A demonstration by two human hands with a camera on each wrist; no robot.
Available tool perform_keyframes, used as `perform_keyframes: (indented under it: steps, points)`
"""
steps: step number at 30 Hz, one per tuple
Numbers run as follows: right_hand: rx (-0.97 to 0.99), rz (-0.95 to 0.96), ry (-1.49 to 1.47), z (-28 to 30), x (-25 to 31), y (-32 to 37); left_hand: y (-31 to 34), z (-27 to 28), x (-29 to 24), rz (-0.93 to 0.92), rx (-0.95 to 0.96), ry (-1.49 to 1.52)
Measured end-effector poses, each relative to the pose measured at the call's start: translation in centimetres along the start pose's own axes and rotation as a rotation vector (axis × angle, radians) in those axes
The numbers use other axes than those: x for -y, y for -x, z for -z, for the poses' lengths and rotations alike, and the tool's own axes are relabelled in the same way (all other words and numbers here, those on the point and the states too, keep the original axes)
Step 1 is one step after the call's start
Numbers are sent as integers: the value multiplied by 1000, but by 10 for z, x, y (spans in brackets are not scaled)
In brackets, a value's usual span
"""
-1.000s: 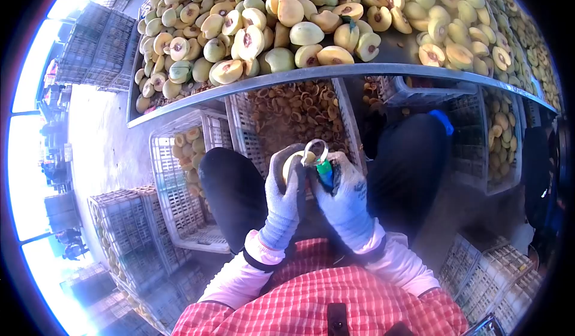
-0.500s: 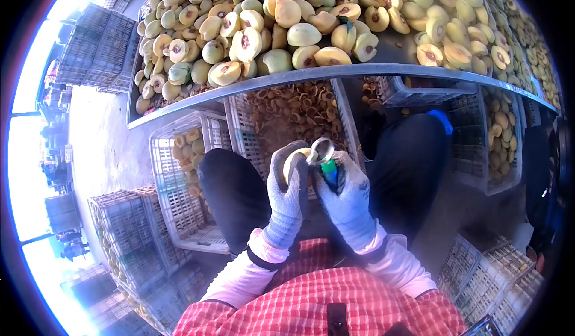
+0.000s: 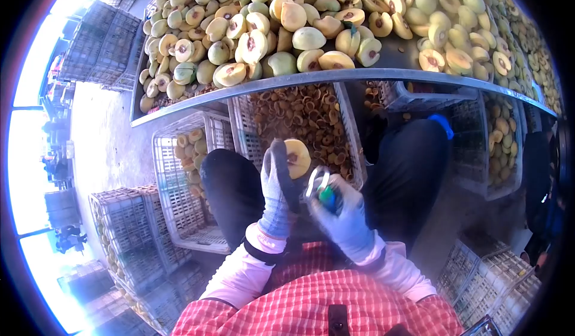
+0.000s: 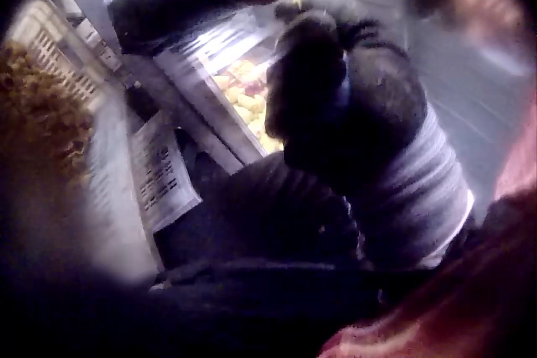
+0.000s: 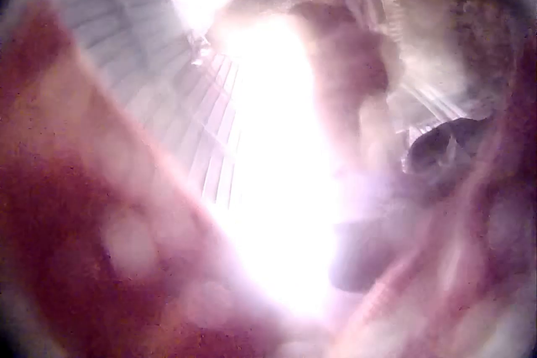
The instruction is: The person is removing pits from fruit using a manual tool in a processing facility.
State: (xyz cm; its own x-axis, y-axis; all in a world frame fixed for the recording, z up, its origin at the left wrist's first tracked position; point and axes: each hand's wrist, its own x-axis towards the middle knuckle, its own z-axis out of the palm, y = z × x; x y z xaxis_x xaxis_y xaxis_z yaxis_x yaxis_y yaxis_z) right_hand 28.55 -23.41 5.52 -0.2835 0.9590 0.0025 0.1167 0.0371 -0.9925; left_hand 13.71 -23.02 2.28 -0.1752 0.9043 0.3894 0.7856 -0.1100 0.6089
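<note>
In the head view the gloved left hand (image 3: 278, 186) holds a yellow halved fruit (image 3: 297, 159), its cut face with a brown centre turned up. Just right of it and lower, the gloved right hand (image 3: 344, 211) grips a tool by its green and blue handle (image 3: 327, 197); the tool's metal loop (image 3: 315, 182) is blurred and stands apart from the fruit. The left wrist view shows a dark, blurred gloved hand (image 4: 352, 94). Glare washes out most of the right wrist view.
A metal-edged table (image 3: 359, 73) heaped with halved fruit (image 3: 251, 47) lies ahead. Below it stands a crate of brown scraps (image 3: 311, 117). Another crate (image 3: 179, 192) with fruit is at the left, and stacked crates (image 3: 129, 231) stand farther left. The person's knees flank the hands.
The hands have moved apart. The fruit half now shows its cut face above the left fingers, and the right hand with the tool has dropped lower, away from the fruit.
</note>
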Motion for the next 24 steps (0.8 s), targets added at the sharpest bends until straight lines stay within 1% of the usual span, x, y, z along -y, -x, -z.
perform_keyframes:
  steps: [2, 4, 5, 8, 11, 14, 17, 18, 19, 20, 21, 24]
  points:
    - [22, -19, 22, 2, 1, -6, -8, 6, -11, 852, 11, 1001]
    - [36, -23, 87, -4, -2, -5, -14, 6, -36, 662, 14, 821]
    - [13, 21, 83, -5, -9, -4, -10, 1, -36, 574, -44, 806]
    - [13, 4, 63, -10, -13, -3, -13, 2, -46, 623, -110, 847]
    - [-3, 25, 52, -16, -16, 1, -12, 7, -48, 595, -106, 783]
    - [89, -51, -76, -13, -19, 2, -9, 8, -36, 568, -35, 762]
    - [133, -8, -53, -6, -22, 2, -8, 9, -32, 692, 49, 811]
    - [54, 15, 52, -4, -27, 7, -9, 10, -31, 731, 77, 835]
    - [-19, 48, 141, -7, -34, 18, -13, 14, -33, 583, 113, 659]
    - [-81, 106, 198, -15, -39, 22, -6, 11, -24, 494, 81, 652]
    - [34, -169, -81, -14, -35, 20, -5, 12, -29, 491, 44, 647]
    - [61, -255, -145, -11, -90, 35, -5, 3, -46, 548, -69, 772]
